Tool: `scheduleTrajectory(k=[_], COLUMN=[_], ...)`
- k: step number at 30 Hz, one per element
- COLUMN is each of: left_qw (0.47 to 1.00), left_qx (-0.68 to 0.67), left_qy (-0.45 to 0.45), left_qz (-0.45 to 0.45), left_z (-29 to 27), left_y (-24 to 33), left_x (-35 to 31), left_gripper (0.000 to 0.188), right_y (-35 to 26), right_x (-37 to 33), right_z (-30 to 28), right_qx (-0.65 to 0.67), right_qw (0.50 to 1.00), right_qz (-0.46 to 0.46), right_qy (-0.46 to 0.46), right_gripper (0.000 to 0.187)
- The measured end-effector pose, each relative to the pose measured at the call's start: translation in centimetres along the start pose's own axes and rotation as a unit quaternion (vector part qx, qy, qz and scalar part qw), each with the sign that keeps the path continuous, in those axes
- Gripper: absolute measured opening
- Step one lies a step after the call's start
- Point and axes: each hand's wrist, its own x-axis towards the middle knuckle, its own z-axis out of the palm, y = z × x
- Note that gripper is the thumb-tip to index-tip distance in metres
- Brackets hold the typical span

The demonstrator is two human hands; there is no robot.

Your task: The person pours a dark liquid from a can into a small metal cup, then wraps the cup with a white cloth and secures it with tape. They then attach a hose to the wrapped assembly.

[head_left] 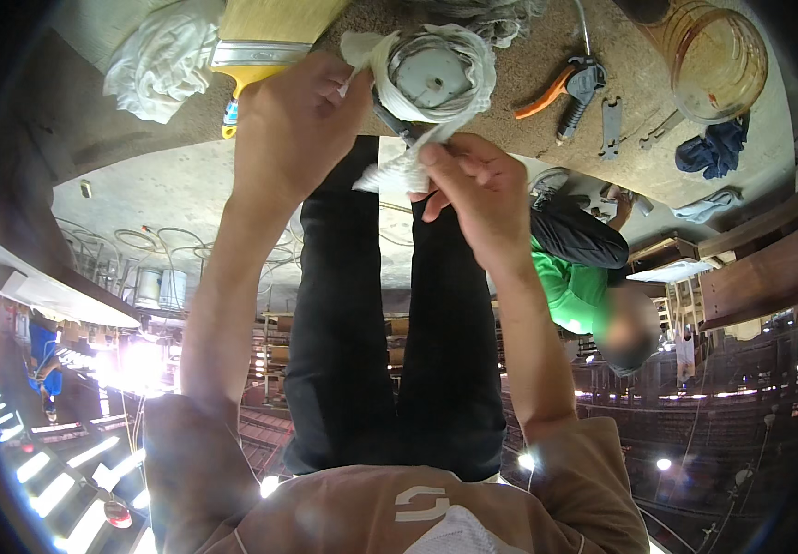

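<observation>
A round, pale grey disc [431,78] with a small hole at its centre faces up, ringed by a bunched white cloth [474,66]. Close against its left side, my left hand [299,120] is closed with curled fingers on the cloth's edge. My right hand [480,189] pinches a loose end of the same cloth, which hangs below the disc. Between my hands a dark part [392,116] shows under the disc; its kind is hidden. A wide paintbrush [256,54] with a yellow handle lies just beyond my left hand.
A crumpled white rag [163,66] lies at far left. To the right are an orange-and-black hand tool [570,88], a flat wrench [611,127], a stained clear jar [720,66] and a dark blue cloth [713,150]. A person in green [576,288] sits nearby at right; hoses [163,242] cross the floor.
</observation>
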Motion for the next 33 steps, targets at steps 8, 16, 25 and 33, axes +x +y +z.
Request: scheduleTrajectory(k=[8, 16, 25, 33], left_qw=[0.996, 0.951, 0.784, 0.824], left_qx=[0.013, -0.255, -0.591, -0.532], left_qy=[-0.016, -0.072, -0.027, 0.012], left_qz=[0.086, -0.158, -0.188, -0.193], left_z=[0.3, 0.9, 2.3, 3.5], left_y=[-0.1, -0.7, -1.5, -1.9], left_x=[-0.1, -2.0, -2.7, -3.2], left_gripper=[0.015, 0.016, 0.023, 0.027], right_y=[-0.5, -0.5, -1.6, -0.8], right_x=[1.6, 1.7, 3.4, 3.7], right_z=[3.9, 5.4, 6.4, 5.2], right_qx=[0.110, 0.109, -0.174, -0.335], right_qw=[0.990, 0.988, 0.946, 0.892], right_qz=[0.054, -0.037, -0.236, -0.252], right_qy=[0.064, 0.104, 0.141, 0.171], right_gripper=[0.025, 0.026, 0.026, 0.020])
